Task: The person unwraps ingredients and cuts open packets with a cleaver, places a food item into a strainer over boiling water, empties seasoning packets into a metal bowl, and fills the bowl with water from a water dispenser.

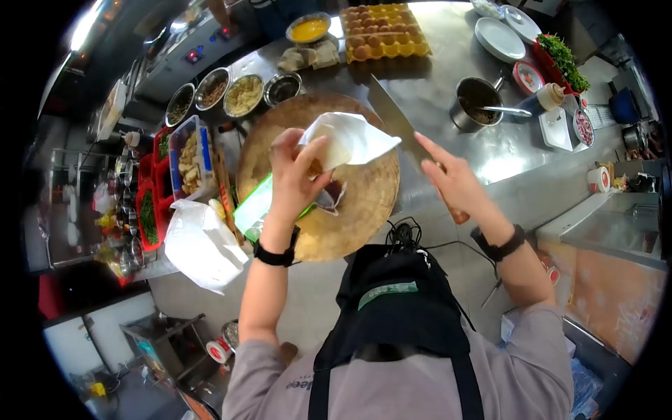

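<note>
My left hand (301,168) is over the round wooden chopping board (350,227), its fingers closed on a crumpled white paper bag (350,136). To the right, my right hand (455,182) is curled around a large kitchen knife (395,115) where blade meets wooden handle, index finger stretched along it. The blade points away from me over the steel counter, beside the board. Partly hidden under my left forearm is a green-and-white packet (254,206). A small dark piece with a pale edge (331,197) lies on the board.
Left of the board stand a plastic box of pale chunks (189,164), red trays of greens (148,217) and a white plastic bag (203,245). Behind are metal bowls (243,96) and egg trays (385,31). A steel pot with a spoon (474,105) stands right.
</note>
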{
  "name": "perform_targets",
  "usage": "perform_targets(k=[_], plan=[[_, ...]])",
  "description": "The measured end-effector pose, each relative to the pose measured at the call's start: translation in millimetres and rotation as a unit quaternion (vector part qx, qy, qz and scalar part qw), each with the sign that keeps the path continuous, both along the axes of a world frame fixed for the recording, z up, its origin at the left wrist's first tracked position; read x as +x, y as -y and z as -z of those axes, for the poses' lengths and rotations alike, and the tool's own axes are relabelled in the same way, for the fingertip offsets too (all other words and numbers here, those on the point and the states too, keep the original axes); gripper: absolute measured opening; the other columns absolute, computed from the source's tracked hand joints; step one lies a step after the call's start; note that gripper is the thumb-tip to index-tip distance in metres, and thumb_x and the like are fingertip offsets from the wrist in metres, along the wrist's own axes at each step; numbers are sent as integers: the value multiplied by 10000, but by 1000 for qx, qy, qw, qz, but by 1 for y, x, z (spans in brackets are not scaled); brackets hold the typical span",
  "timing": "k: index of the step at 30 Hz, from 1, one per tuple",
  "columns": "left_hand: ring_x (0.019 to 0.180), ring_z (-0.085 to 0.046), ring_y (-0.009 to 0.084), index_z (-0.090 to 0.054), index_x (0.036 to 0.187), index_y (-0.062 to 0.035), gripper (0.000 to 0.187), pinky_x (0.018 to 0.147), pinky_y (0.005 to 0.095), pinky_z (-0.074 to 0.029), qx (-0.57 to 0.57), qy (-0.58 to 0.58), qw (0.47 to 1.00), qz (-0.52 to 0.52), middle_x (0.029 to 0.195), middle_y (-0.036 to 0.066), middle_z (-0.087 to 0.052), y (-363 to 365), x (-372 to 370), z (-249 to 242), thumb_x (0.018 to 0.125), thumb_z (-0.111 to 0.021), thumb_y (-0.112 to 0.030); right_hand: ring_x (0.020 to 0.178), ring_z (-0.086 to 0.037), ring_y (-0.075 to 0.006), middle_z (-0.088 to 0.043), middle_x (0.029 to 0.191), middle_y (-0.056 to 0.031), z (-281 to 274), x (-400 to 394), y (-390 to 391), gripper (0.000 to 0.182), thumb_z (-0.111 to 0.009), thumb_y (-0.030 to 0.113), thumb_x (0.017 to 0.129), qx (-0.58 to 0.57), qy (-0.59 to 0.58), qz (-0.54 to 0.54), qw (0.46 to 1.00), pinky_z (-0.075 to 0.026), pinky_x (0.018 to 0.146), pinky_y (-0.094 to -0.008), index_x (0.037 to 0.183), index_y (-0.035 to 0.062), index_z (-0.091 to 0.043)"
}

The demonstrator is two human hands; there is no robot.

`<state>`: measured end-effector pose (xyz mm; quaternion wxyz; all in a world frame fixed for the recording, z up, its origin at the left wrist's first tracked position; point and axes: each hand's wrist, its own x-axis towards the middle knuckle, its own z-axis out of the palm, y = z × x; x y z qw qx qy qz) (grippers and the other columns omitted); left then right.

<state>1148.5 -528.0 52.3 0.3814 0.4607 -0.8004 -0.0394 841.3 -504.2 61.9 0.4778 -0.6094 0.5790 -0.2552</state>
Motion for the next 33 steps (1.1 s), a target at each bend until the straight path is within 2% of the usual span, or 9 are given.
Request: perform_targets(k=[5, 8, 12, 15, 17, 20, 27, 29, 33], plan=[[1070, -462, 334, -633, 1192, -170, 627, 825, 385, -479, 52, 6, 997, 61, 1208, 147, -456, -25, -7, -16, 597, -802, -71, 472, -423, -114, -441, 569, -17, -23, 24, 31, 361, -611, 339, 923, 62, 112, -61, 990, -386, 457, -288, 1150, 62, -653], [1071, -460, 335, -635, 1189, -166, 623, 805, 378, -486, 54, 18, 995, 86, 1199, 148, -456, -34, -10, -14, 595, -800, -76, 330, -276, -70, -338, 525, 23, -54, 44, 32, 230, -612, 249, 914, 201, 35, -132, 970, -187, 277, -278, 869, 25, -591], [1066, -457, 332, -634, 1168, -141, 605, 825, 387, -470, 73, -31, 993, 87, 1189, 153, -452, -38, -5, -5, 589, -784, -57, 302, -300, -94, -423, 494, -8, -41, 52, 31, 285, -649, 262, 878, 226, 105, -96, 964, -225, 292, -290, 912, -20, -629], [1057, -459, 329, -620, 1154, -120, 598, 854, 394, -449, 68, -46, 993, 81, 1180, 150, -445, -43, -2, -3, 582, -776, -43, 354, -418, -160, -440, 504, -49, -38, 61, 29, 251, -623, 211, 874, 195, 96, -73, 973, -341, 356, -346, 845, -38, -613], [1050, -460, 327, -610, 1148, -111, 599, 869, 396, -438, 64, -55, 993, 77, 1170, 147, -441, -43, -4, -2, 576, -774, -39, 534, -547, -288, -515, 602, -145, -26, 65, 31, 252, -614, 196, 850, -25, 6, -91, 995, -456, 541, -408, 782, -46, -591], [1036, -465, 322, -586, 1141, -102, 610, 888, 399, -424, 70, -105, 990, 59, 1144, 142, -434, -45, -7, 2, 567, -780, -36, 748, -563, -383, -554, 757, -221, -25, 73, 29, 231, -600, 179, 815, -134, -25, -69, 988, -463, 703, -436, 746, -40, -575], [1017, -472, 317, -573, 1122, -90, 604, 877, 394, -429, 48, -101, 993, 34, 1132, 150, -425, -48, -11, 6, 559, -785, -33, 809, -568, -406, -556, 798, -226, -28, 81, 28, 184, -589, 156, 781, -168, -95, -44, 980, -471, 723, -455, 734, -22, -585], [1015, -473, 319, -574, 1117, -87, 600, 875, 395, -431, 47, -103, 993, 32, 1134, 152, -423, -48, -10, 8, 558, -785, -35, 676, -480, -357, -462, 757, -172, -21, 81, 27, 208, -621, 133, 823, -204, -99, -35, 973, -420, 646, -396, 738, -27, -520], [1013, -474, 329, -583, 1129, -87, 603, 872, 403, -436, 50, -93, 994, 25, 1138, 160, -420, -46, -10, 6, 560, -779, -37, 642, -510, -271, -466, 725, -127, -15, 80, 33, 246, -641, 164, 839, -245, -105, -31, 963, -416, 612, -367, 746, -34, -529]])
